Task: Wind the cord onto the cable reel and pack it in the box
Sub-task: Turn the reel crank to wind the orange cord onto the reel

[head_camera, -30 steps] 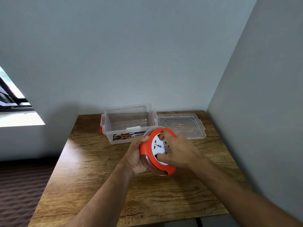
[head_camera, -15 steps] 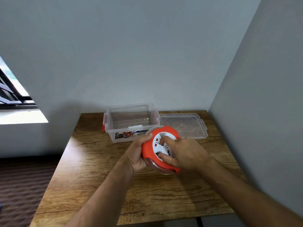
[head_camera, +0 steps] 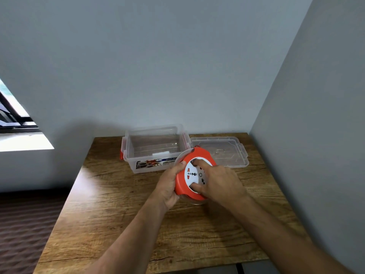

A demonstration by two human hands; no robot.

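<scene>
An orange cable reel [head_camera: 182, 183] with a white socket face is held tilted above the wooden table [head_camera: 118, 214]. My left hand [head_camera: 169, 184] grips its left rim from behind. My right hand [head_camera: 219, 182] lies on the white face, with fingers hooked into the inner ring. No loose cord shows. The clear plastic box [head_camera: 156, 149] with red latches stands open and empty just behind the reel. Its clear lid [head_camera: 223, 151] lies flat to the right of the box.
Grey walls close in behind the table and along its right side. The table's left edge drops to a dark patterned floor [head_camera: 25, 224]. A window [head_camera: 13, 115] is at the far left.
The reel has been carried slightly up and toward the box. My right hand's fingers have shifted around the white face, as the inner disc turns.
</scene>
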